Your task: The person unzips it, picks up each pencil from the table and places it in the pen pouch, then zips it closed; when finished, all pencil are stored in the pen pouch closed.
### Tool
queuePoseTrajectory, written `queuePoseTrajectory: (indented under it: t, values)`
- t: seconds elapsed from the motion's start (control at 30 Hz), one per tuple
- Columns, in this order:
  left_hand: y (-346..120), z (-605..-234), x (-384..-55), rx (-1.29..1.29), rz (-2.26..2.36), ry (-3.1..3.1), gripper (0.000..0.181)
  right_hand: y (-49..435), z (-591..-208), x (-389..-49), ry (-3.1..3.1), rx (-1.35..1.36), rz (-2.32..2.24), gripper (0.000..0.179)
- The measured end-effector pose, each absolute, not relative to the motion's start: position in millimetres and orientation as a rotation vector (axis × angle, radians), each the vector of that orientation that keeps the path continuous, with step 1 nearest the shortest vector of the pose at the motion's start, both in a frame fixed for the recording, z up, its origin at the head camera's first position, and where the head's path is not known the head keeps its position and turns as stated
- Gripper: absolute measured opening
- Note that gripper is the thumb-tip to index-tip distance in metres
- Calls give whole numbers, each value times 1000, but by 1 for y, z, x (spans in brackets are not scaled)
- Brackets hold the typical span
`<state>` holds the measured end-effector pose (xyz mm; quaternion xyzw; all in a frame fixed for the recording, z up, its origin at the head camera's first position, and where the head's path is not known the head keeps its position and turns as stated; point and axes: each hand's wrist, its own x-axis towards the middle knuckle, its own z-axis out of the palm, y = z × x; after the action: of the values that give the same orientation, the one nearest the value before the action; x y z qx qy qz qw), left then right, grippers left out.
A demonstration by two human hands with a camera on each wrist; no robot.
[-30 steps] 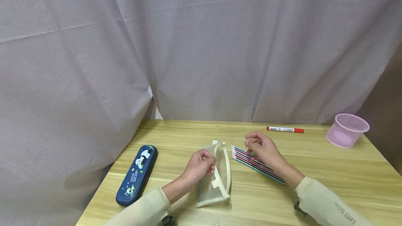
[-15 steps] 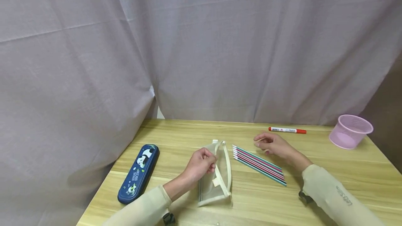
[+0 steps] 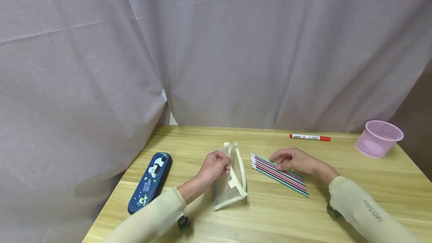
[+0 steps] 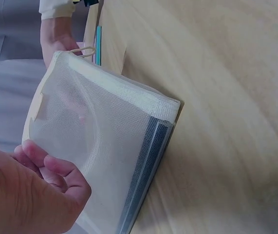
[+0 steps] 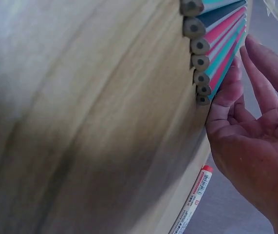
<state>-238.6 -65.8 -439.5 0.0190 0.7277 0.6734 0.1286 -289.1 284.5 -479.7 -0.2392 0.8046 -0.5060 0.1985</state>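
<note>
My left hand [image 3: 214,167] pinches the open edge of a cream mesh zip pouch [image 3: 233,192], holding it propped up with its mouth facing right. Dark long strips show through the mesh along the pouch's bottom side in the left wrist view. A row of pencils [image 3: 280,177], teal, dark and pinkish red, lies flat and side by side to the right of the pouch. Their blunt, unsharpened ends [image 5: 200,46] show in the right wrist view. Over the row's far edge is my right hand [image 3: 295,160], fingers loosely bent at the outermost pencil and thumb apart from them.
At the left of the wooden table [image 3: 270,220] lies a navy pencil case [image 3: 150,183] with pandas on it. A red-and-white marker [image 3: 309,137] lies near the back edge. To the far right stands a pink mesh basket [image 3: 378,140]; grey curtain [image 3: 222,55] hangs behind.
My right hand first drew back to the right from over the pencils, then came down at their far edge. My left hand keeps its pinch on the pouch.
</note>
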Motion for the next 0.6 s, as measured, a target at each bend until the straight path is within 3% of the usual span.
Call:
queuePoseTrajectory:
  t: [0.6]
  values:
    - [-63, -438, -248, 37, 1943, 2141, 7, 280, -479, -291, 2350, -638, -1366, 33]
